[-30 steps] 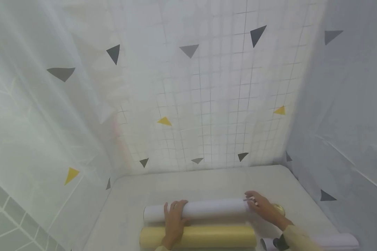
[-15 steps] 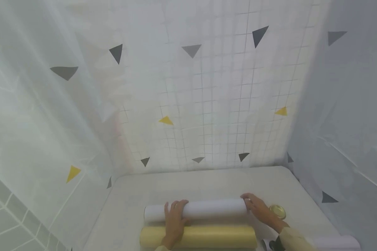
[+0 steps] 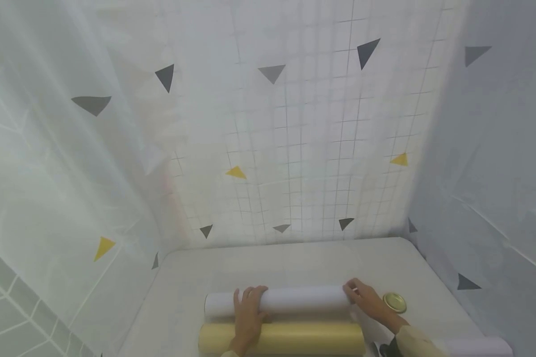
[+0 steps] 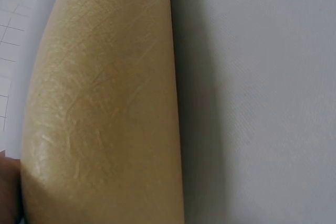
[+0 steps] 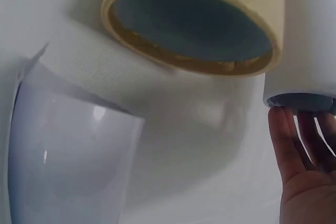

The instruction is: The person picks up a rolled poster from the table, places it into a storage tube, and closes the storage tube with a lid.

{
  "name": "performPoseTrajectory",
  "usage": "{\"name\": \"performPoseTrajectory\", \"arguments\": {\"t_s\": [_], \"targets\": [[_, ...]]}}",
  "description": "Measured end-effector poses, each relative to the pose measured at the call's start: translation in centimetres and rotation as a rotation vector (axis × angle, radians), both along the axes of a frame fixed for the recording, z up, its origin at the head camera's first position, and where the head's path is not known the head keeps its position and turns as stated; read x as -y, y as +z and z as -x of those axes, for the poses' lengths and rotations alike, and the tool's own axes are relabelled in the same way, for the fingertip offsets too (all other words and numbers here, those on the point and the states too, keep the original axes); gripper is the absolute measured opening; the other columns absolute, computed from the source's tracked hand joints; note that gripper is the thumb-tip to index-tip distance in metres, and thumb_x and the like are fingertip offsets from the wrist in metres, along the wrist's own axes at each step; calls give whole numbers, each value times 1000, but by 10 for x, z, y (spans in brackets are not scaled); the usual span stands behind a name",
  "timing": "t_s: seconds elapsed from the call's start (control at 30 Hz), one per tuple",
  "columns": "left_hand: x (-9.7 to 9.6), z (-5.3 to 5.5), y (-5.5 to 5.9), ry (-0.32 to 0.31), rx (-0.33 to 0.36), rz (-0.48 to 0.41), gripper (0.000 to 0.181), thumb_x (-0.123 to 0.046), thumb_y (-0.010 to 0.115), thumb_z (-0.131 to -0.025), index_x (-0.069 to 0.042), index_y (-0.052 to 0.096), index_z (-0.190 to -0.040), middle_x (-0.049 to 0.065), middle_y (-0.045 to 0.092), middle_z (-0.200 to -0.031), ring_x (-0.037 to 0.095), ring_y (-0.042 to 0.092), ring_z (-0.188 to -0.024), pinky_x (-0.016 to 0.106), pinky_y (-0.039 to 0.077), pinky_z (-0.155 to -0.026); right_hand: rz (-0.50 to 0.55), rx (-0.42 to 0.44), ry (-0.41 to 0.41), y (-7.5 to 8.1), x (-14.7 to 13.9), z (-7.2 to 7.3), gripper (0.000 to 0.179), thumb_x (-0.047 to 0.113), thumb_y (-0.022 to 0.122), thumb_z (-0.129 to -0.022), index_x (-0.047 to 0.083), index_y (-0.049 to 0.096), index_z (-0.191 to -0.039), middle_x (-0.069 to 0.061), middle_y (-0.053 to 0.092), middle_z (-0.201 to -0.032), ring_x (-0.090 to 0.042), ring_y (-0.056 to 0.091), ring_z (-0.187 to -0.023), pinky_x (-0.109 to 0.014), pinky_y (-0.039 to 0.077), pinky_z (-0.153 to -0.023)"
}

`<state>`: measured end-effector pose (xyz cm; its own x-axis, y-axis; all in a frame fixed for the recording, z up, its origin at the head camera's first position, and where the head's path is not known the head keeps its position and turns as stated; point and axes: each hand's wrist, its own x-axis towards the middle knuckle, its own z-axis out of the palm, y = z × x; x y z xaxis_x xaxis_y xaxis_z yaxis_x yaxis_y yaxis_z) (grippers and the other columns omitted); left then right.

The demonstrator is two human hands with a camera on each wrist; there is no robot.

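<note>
A white tube [image 3: 305, 300] lies crosswise on the white-covered table. My left hand [image 3: 248, 315] grips it left of the middle, fingers over the top and thumb on the near side. Only a bit of that hand [image 4: 8, 190] shows in the left wrist view. At the tube's right end is my right hand [image 3: 367, 300]. In the right wrist view this hand [image 5: 307, 182] has its extended fingertips at the rim of the hollow white tube [image 5: 302, 40]. A yellow cardboard tube [image 3: 312, 339] lies parallel on the near side, under my left wrist; its end [image 5: 275, 11] is hollow.
A round gold lid [image 3: 395, 302] lies just right of my right hand. A glossy white roll [image 3: 478, 345], with a loose edge, lies at the near right, partly behind my sleeve. White sheeting [image 3: 268, 124] with grey and yellow triangles rises behind the table.
My right hand has moved slightly left to the white tube's end. Small white bits seen at its fingertips a second ago no longer show. The left hand stays in place.
</note>
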<state>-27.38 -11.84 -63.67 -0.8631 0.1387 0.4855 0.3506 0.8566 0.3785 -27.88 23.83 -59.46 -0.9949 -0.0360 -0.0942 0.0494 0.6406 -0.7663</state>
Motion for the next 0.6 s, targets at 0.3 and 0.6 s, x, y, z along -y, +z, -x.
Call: {"name": "performPoseTrajectory", "arguments": {"t_s": [0.3, 0.6], "targets": [[-1, 2, -2, 21, -1, 21, 72, -19, 93, -60, -19, 65, -126, -4, 74, -122, 25, 62, -120, 68, 29, -117, 35, -17, 12, 0, 2, -2, 35, 28, 53, -106, -2, 60, -123, -20, 72, -117, -23, 72, -92, -41, 61, -82], [-1, 2, 1, 21, 21, 9, 71, -21, 92, -61, -19, 65, -127, -4, 74, -122, 24, 62, -120, 68, 27, -119, -84, -91, -24, -4, -12, 5, 38, 27, 44, -109, -2, 66, -121, -17, 73, -112, -27, 70, -96, -48, 59, -88]]}}
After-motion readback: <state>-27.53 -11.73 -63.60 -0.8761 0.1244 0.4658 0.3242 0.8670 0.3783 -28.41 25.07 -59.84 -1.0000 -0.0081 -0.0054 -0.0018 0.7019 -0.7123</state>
